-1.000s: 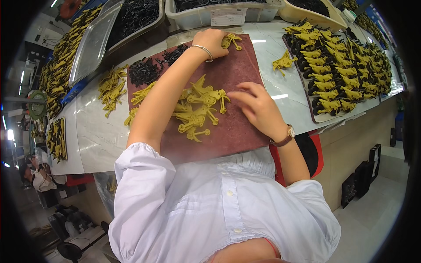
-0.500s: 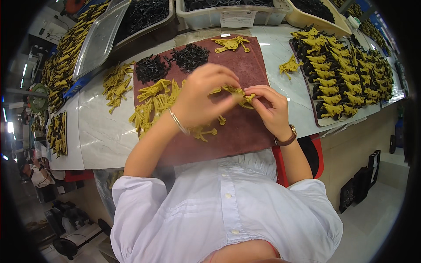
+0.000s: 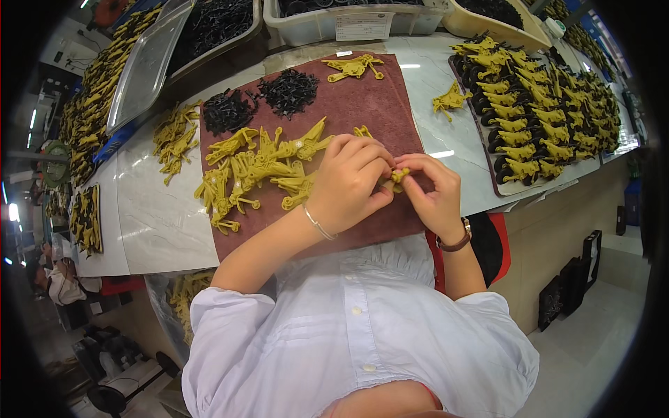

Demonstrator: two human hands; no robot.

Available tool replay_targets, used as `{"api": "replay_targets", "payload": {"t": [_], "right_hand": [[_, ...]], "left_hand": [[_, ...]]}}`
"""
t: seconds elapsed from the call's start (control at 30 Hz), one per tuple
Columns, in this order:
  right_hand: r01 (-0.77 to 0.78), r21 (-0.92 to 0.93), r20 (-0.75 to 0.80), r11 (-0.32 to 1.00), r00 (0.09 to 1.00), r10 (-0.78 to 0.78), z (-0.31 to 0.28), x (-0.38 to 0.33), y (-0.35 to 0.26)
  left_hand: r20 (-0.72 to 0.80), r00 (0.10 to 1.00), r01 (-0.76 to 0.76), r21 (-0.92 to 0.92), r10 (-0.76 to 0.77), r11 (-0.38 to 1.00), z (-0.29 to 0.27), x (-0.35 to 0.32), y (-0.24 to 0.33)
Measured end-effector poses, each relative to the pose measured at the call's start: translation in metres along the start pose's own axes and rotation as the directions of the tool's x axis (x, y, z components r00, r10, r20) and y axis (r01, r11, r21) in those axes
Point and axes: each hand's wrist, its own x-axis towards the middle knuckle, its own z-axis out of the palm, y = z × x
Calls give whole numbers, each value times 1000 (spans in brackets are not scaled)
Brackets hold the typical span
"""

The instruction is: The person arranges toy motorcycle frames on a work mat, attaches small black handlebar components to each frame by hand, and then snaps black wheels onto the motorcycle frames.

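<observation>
Over the right part of a maroon cloth, both hands meet at one yellow-green plastic part. My left hand is closed round its left side and hides much of it. My right hand pinches its right end between thumb and fingers. Left of my hands lies a loose pile of similar yellow-green parts. Behind that pile sit two heaps of small black pieces. A single yellow-green part rests near the cloth's far edge.
On the right stands a tray of yellow-green parts with black wheels in rows, with one loose part beside it. Bins of black pieces line the back. More yellow-green parts lie left of the cloth, on the pale table.
My left hand has moved down and right, from a blurred raised pose to closing on the part. My right hand keeps its pinch. The whole view has shifted slightly.
</observation>
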Motion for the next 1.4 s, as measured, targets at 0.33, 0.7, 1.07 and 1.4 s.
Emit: {"api": "replay_targets", "payload": {"t": [0.33, 0.7, 1.07, 1.4], "right_hand": [[-227, 223, -495, 948, 811, 311, -42, 11, 63], [-419, 148, -243, 896, 863, 443, -51, 78, 133], [-158, -96, -475, 983, 875, 95, -52, 81, 130], [55, -739, -29, 671, 993, -113, -51, 66, 104]], "left_hand": [[-84, 994, -61, 120, 71, 991, 6, 34, 5], [494, 867, 15, 111, -68, 994, 14, 35, -44], [802, 596, -125, 137, -36, 983, -8, 61, -69], [731, 669, -266, 70, 132, 961, -12, 52, -77]]}}
